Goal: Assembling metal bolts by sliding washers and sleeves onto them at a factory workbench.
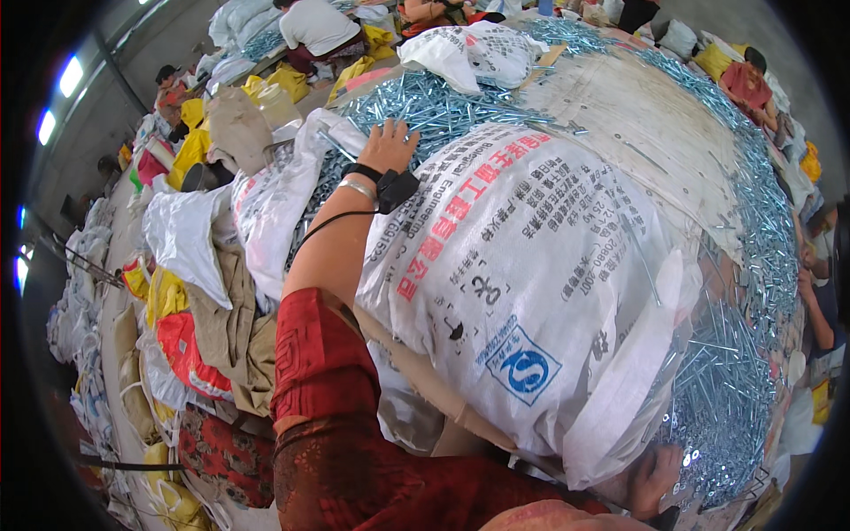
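Note:
My left hand (390,148) reaches over the table, fingers stretched out and slightly apart at the edge of a heap of long bluish metal bolts (416,104). A dark strap with a small black box and a metal bangle circle that wrist. A large white woven sack (522,292) with printing lies across the table in front of me. At the lower right, my right hand (655,478) has its fingers curled together beside small metal washers (695,465); what they hold, if anything, is hidden. More bolts (726,363) lie just beyond it.
A crumpled white sack (474,55) sits on the far bolts. A bare board (646,115) covers the table's middle. Cloths and sacks (235,319) hang at the left. Other people work around: one in a white shirt (320,31), another in red (751,88) at the far right.

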{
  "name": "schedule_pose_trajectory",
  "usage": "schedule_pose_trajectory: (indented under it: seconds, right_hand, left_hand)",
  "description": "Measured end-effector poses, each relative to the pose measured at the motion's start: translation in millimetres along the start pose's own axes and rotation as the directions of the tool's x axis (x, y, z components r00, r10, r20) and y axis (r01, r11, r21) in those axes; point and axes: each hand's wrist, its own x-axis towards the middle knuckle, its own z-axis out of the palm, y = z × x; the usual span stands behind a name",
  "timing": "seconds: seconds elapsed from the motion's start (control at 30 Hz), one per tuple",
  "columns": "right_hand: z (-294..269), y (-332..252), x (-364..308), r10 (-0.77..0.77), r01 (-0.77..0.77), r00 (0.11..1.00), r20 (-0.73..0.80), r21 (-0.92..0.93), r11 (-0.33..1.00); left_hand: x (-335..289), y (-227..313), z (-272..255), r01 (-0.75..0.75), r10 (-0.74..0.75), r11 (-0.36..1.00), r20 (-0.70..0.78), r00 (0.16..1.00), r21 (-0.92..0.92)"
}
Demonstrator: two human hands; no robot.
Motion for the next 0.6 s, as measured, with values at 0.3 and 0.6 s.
schedule_pose_trajectory:
  seconds: [0.3, 0.6]
  right_hand:
    - [-8.3, -21.5, 13.2, 0.022, -0.024, 1.0, -0.011, -0.165, 0.986]
    - [16.6, 12.0, -7.3, -0.009, 0.003, 0.999, -0.041, -0.162, 0.987]
  left_hand:
    - [57.7, -4.2, 17.3, -0.349, 0.372, 0.918, 0.106, 0.922, -0.186]
    - [56.1, -0.3, 50.4, -0.154, 0.166, 0.908, -0.003, 0.986, -0.39]
